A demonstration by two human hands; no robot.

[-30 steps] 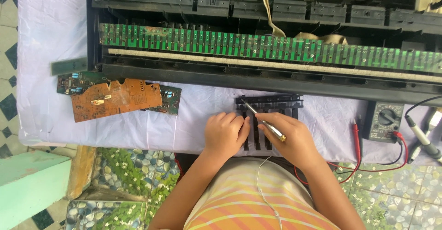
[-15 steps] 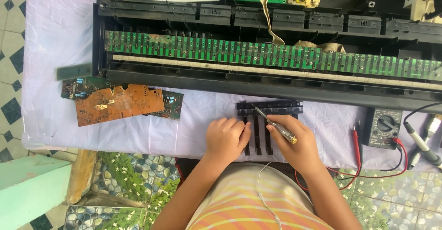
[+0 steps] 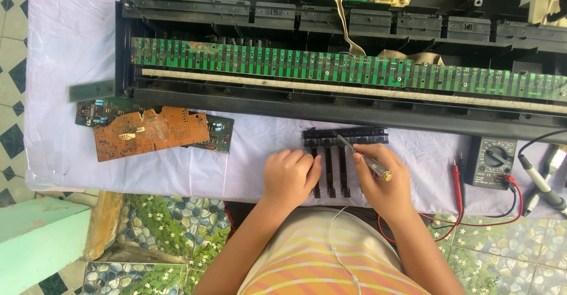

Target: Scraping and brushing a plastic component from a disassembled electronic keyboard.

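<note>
1. Compared with half a second ago, the whole scene sits slightly lower in the head view, so more of the boards at the top shows. The hands and the screwdriver [image 3: 364, 158] keep nearly the same pose over the black key section [image 3: 344, 153].
2. The right hand [image 3: 383, 180] has its grip wrapped around the screwdriver's clear handle, with the amber end sticking out at the right by the thumb side.
3. The left hand [image 3: 290, 175] holds nothing. Its curled fingers press on the left edge of the black key section, steadying it against the surface [image 3: 248, 168].
4. The black key section lies on the white-covered surface, just in front of the opened keyboard chassis [image 3: 331, 103], between the two hands. Its cross bar runs left to right at the far side, and its narrow keys point back toward the person.
5. The screwdriver slants across the key section. Its long axis runs from lower right at the handle to upper left, and the metal tip rests at the cross bar.
6. An orange circuit board [image 3: 150, 132] lies well to the left, and a multimeter [image 3: 495, 162] with red leads sits to the right.
</note>
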